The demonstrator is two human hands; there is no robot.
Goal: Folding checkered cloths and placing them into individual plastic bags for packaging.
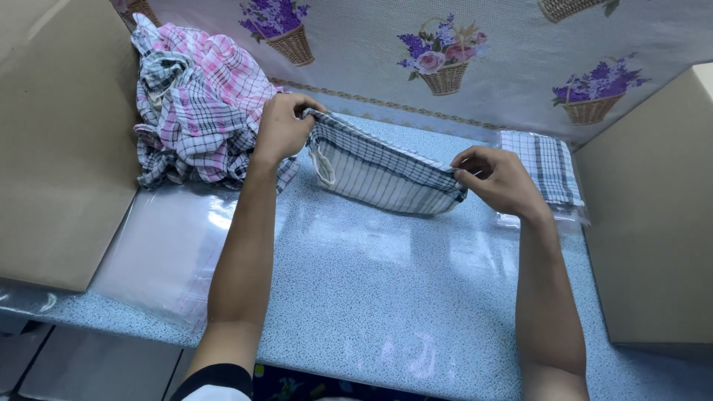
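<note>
Holding a grey checked cloth [382,172] stretched between them, both hands pinch its upper edge: the left hand [281,128] at one corner, the right hand [496,178] at the other, so it hangs just above the table [386,297]. This looks like the folding step, mid-way. Beyond the left hand lies a heap of crumpled checked cloths [197,104]; just past the right hand rests a folded cloth [548,165]. Bringing the corners together evenly would call for a steady, matched grip.
</note>
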